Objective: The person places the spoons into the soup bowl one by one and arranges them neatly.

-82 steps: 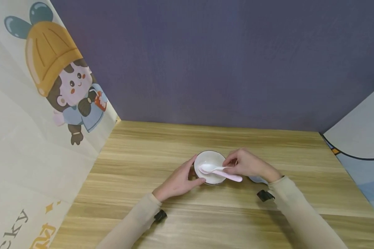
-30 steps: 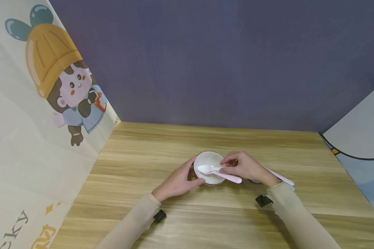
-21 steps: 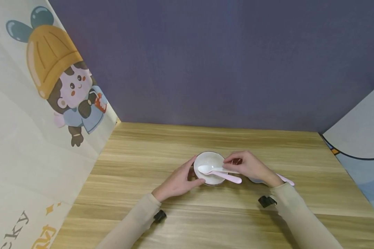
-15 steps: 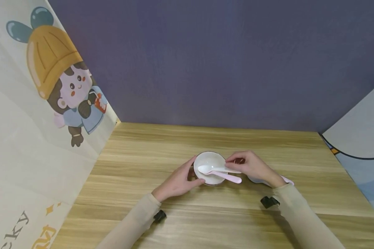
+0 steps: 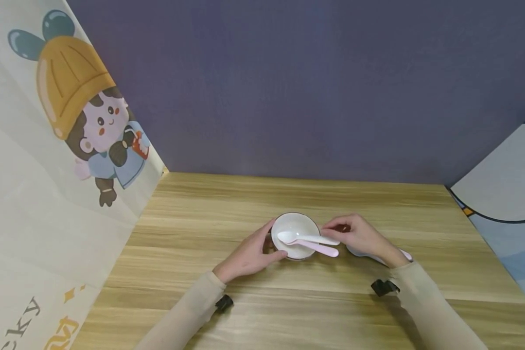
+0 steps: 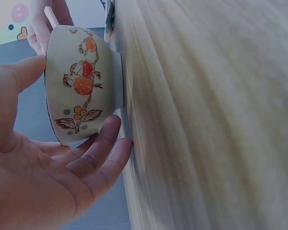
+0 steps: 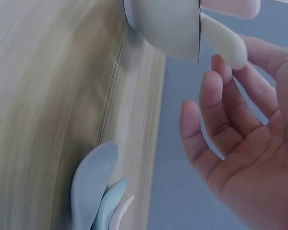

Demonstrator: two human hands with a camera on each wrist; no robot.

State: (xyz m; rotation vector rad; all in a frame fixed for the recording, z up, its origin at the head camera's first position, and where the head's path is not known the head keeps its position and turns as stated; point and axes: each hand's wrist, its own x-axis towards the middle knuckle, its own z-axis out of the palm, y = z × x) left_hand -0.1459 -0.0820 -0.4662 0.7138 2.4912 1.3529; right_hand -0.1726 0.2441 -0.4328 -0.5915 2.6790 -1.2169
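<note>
A small white bowl (image 5: 294, 224) with a dark rim stands on the wooden table. Its outside carries a fruit and leaf print in the left wrist view. My left hand (image 5: 251, 253) holds the bowl's left side, thumb at the rim and fingers around the wall. In the bowl lie a white spoon (image 5: 308, 238) and a pink spoon (image 5: 321, 249), side by side, handles sticking out over the right rim. My right hand (image 5: 354, 236) is just beside the white spoon's handle end (image 7: 228, 43), fingers loosely bent and not gripping it.
Under my right forearm more spoons lie on the table: a grey-blue spoon (image 7: 93, 177), a pale teal spoon (image 7: 113, 201) and a light pink spoon (image 7: 122, 211), partly hidden by the arm. A dark panel (image 5: 306, 97) rises behind the table, with printed walls on both sides.
My right hand, which pinched the white spoon's handle, has slid right along it and let go. The white spoon now lies beside the pink spoon. My left hand stays on the bowl.
</note>
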